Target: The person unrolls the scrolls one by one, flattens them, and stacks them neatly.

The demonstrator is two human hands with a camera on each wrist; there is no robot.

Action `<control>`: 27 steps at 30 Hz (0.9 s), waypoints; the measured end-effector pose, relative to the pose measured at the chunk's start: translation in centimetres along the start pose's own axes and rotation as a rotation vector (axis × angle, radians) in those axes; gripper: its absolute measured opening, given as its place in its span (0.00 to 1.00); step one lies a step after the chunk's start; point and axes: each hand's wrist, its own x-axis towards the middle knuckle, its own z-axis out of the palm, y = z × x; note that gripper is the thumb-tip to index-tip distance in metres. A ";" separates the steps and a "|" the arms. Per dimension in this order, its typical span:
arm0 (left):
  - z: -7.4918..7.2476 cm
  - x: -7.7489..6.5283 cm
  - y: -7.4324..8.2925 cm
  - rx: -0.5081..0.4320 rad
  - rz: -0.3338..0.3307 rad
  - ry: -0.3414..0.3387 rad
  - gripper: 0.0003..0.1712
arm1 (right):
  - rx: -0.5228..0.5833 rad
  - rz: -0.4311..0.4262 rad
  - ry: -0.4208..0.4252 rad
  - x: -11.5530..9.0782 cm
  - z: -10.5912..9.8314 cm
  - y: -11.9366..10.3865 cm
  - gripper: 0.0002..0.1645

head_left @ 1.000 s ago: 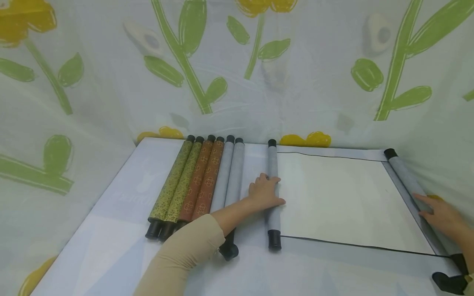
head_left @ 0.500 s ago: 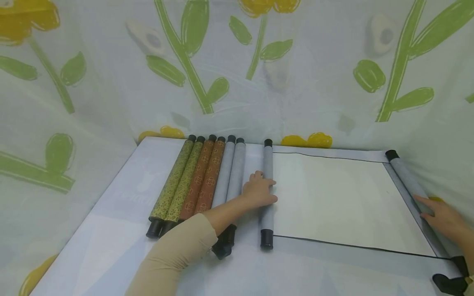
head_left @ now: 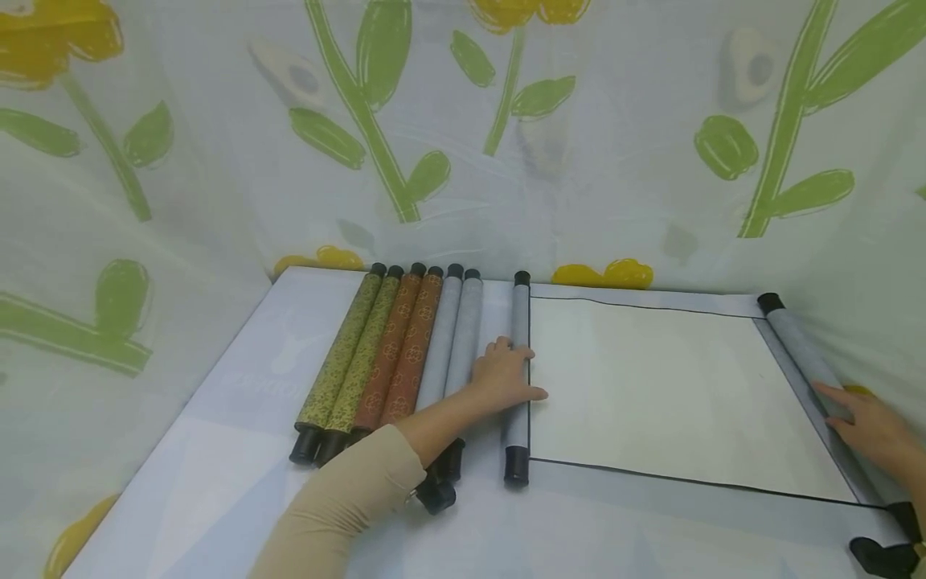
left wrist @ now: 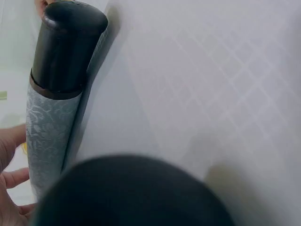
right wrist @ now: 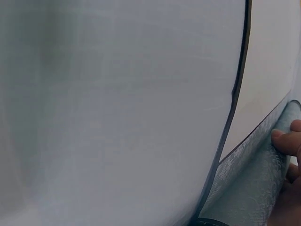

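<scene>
A hanging scroll with grey patterned ends lies partly unrolled, its blank cream sheet (head_left: 673,386) between two black-capped rollers. My left hand (head_left: 502,376) grips the left roller (head_left: 518,430) around its middle, thumb pointing right over the paper edge. In the left wrist view, fingers (left wrist: 14,179) touch the grey roll (left wrist: 49,132) below its black cap. At the far right, my right hand (head_left: 871,422) holds the scroll's right roll (head_left: 799,342). The right wrist view shows its thumb on the grey roll (right wrist: 256,188), other fingers behind it, partly out of frame.
Left of the open scroll lie rolled scrolls side by side: two yellow-green (head_left: 340,354), two reddish-brown (head_left: 394,362) and two grey (head_left: 452,346), some covered by my left forearm. The white table (head_left: 239,450) meets a plant-printed cloth (head_left: 615,161) at the back.
My left hand and the left roller have shifted left, toward the rolled scrolls, and more cream sheet is exposed. The right hand stays on the right roll.
</scene>
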 end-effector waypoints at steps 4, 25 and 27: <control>0.0 0.0 -0.2 -0.036 -0.006 0.009 0.40 | -0.002 -0.011 0.010 0.1 0.1 0.1 0.34; 0.4 0.4 -2.1 -0.195 -0.002 -0.026 0.30 | -0.049 -0.035 0.109 0.0 0.3 -0.3 0.29; 0.3 0.4 -2.2 -0.167 0.015 -0.008 0.30 | -0.055 -0.035 0.122 -0.1 0.5 -0.3 0.29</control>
